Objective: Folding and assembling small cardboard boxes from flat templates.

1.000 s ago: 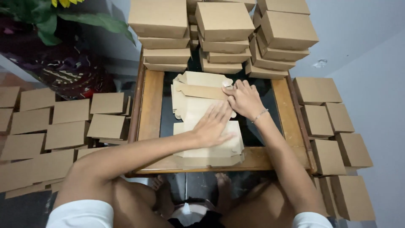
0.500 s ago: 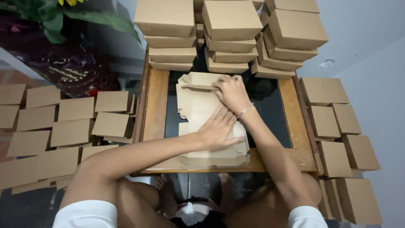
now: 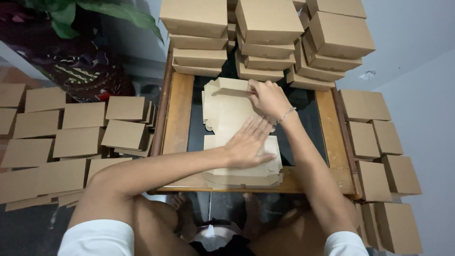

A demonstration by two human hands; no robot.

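Note:
A flat brown cardboard box blank (image 3: 226, 110) lies on top of a stack of flat blanks (image 3: 246, 176) on a small wooden table with a dark glass top (image 3: 180, 109). My left hand (image 3: 250, 143) lies flat with spread fingers on the blank's near half, pressing it down. My right hand (image 3: 268, 96) pinches the blank's far flap at its far edge and folds it up. A thin bracelet sits on my right wrist.
Several folded brown boxes (image 3: 265, 28) are stacked at the table's far end. More finished boxes (image 3: 80, 137) lie in rows on the floor at the left, others (image 3: 379, 156) at the right. A potted plant (image 3: 71, 42) stands at the far left. My knees are under the table's near edge.
My right hand has moved from the middle of the blank to its far edge and taken hold of the flap. My left hand stays pressed on the near half.

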